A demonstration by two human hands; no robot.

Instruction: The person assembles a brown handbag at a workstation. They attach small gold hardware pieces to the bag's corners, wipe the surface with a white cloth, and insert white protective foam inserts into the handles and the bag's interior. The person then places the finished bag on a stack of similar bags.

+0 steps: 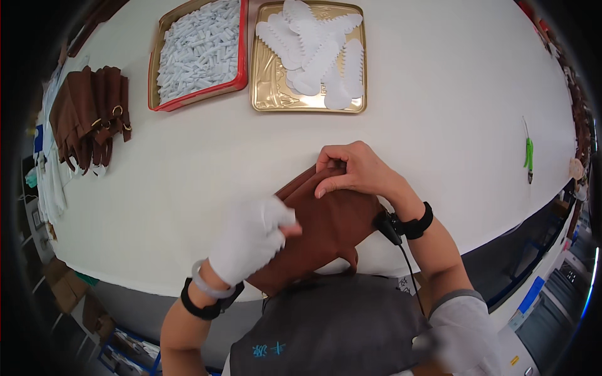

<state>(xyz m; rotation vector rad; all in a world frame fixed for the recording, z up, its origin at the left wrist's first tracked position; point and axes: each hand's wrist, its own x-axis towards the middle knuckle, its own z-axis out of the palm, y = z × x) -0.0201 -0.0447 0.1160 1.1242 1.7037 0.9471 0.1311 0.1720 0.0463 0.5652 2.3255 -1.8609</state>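
A brown leather-like bag (332, 216) lies tilted at the table's near edge, against my dark apron, with a strap loop at its lower right. My right hand (354, 166) is bare and pinches the bag's upper edge between thumb and fingers. In a white glove, my left hand (254, 235) is curled closed over the bag's left side, with a bare fingertip showing. Slight blur and the curled fingers hide whatever is in it.
A red-rimmed box (241, 78) of small white pieces stands far left, beside a gold tray (266, 94) with white serrated-edge cutouts. Several brown bags (88, 109) are stacked at left. Green-handled snips (528, 153) lie at right. A black cable (411, 269) hangs from my right wristband.
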